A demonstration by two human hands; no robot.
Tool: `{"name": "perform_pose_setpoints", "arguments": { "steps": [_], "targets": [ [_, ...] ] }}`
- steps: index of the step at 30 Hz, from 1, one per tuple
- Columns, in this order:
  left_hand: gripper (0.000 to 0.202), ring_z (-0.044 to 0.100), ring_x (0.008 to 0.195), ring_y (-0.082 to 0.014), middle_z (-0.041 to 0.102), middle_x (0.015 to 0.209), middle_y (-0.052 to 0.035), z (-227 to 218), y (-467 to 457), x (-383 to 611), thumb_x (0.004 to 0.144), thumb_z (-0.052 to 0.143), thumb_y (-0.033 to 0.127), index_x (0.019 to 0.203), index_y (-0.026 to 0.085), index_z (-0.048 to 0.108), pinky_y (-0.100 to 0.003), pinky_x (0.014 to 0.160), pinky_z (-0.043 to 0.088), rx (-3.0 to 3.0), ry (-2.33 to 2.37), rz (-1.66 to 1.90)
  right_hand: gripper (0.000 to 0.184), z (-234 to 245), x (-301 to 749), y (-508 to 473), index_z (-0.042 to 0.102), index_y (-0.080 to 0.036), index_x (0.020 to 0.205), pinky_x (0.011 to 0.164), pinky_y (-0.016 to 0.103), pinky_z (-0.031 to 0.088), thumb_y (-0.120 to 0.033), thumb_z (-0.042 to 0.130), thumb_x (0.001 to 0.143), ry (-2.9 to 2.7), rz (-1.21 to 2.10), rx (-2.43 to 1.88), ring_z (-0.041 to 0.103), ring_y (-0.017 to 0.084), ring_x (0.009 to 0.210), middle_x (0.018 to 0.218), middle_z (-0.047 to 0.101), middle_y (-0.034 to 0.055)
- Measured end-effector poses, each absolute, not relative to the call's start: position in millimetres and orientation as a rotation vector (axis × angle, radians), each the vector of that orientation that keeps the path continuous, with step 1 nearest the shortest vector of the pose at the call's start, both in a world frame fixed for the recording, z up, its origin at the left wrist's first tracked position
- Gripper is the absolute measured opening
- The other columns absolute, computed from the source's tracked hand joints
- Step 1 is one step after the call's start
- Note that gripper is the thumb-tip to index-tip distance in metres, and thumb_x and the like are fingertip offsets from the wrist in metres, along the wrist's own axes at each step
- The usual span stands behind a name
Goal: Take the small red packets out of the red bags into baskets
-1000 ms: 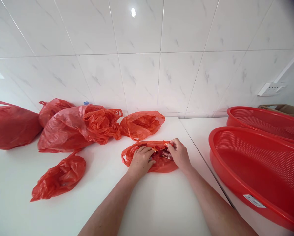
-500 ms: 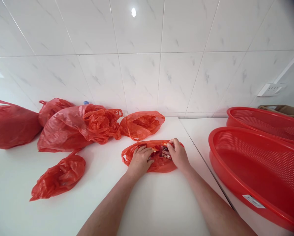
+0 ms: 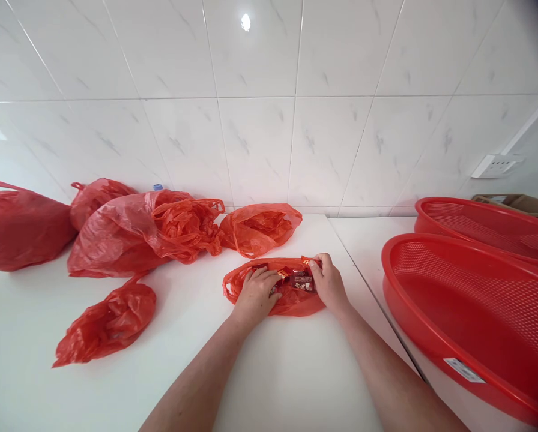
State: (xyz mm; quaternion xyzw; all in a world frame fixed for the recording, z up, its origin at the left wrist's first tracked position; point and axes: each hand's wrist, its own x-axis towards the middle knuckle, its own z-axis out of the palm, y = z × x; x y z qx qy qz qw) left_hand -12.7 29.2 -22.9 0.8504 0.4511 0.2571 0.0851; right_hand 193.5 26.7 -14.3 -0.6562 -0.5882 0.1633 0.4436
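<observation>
Left hand lies flat on the small red bag, right hand pinches its far rim; thin plastic may tear & wrapped sweets spill over the bench.

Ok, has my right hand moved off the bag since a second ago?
No. The right hand still grips the far right rim of the red bag, just left of the counter seam, as before.

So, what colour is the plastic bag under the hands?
Red and slightly see-through. The head view shows the plastic bag clearly.
</observation>
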Motion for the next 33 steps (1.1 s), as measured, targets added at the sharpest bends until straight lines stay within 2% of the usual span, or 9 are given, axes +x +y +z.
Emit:
{"name": "perform_pose_setpoints", "arguments": {
  "steps": [13, 19, 24, 33],
  "targets": [
    [0.042, 0.042, 0.125, -0.0294, 0.06, 0.124, -0.001, -22.8, 29.6, -12.5, 0.075, 0.063, 0.018, 0.116, 0.027, 0.06, -0.05, 0.107, 0.03, 2.534, 1.35, 0.737, 0.02, -17.8, 193.2, 28.2, 0.045, -0.025, 0.089, 0.061, 0.028, 0.041, -0.042, 0.036, 0.086, -1.469, 0.444, -1.624, 0.057, 0.017, 0.069, 0.077, 0.061, -0.0007],
    [0.044, 0.041, 0.126, -0.0289, 0.06, 0.124, -0.0013, -23.5, 29.4, -13.2, 0.075, 0.063, 0.019, 0.118, 0.027, 0.059, -0.05, 0.106, 0.03, 2.533, 1.339, 0.743, 0.016, -15.5, 190.8, 23.7, 0.049, -0.024, 0.077, 0.055, 0.026, 0.038, -0.037, 0.041, 0.083, -1.68, 0.505, -1.56, 0.054, 0.014, 0.058, 0.067, 0.059, -0.0033],
    [0.044, 0.041, 0.126, -0.0294, 0.06, 0.123, -0.0016, -24.0, 29.0, -13.8, 0.075, 0.065, 0.02, 0.117, 0.028, 0.059, -0.051, 0.106, 0.029, 2.527, 1.334, 0.749, 0.011, -11.3, 188.8, 22.0, 0.049, -0.023, 0.073, 0.059, 0.027, 0.038, -0.031, 0.044, 0.08, -1.827, 0.35, -1.576, 0.054, 0.015, 0.063, 0.069, 0.059, -0.0026],
    [0.043, 0.04, 0.127, -0.0288, 0.061, 0.122, -0.0008, -25.5, 30.3, -13.2, 0.075, 0.063, 0.018, 0.117, 0.028, 0.059, -0.05, 0.107, 0.028, 2.522, 1.326, 0.731, 0.014, -14.5, 190.5, 24.1, 0.047, -0.024, 0.074, 0.055, 0.027, 0.038, -0.035, 0.043, 0.082, -1.593, 0.4, -1.612, 0.052, 0.015, 0.06, 0.067, 0.057, -0.0031]
  ]
}}
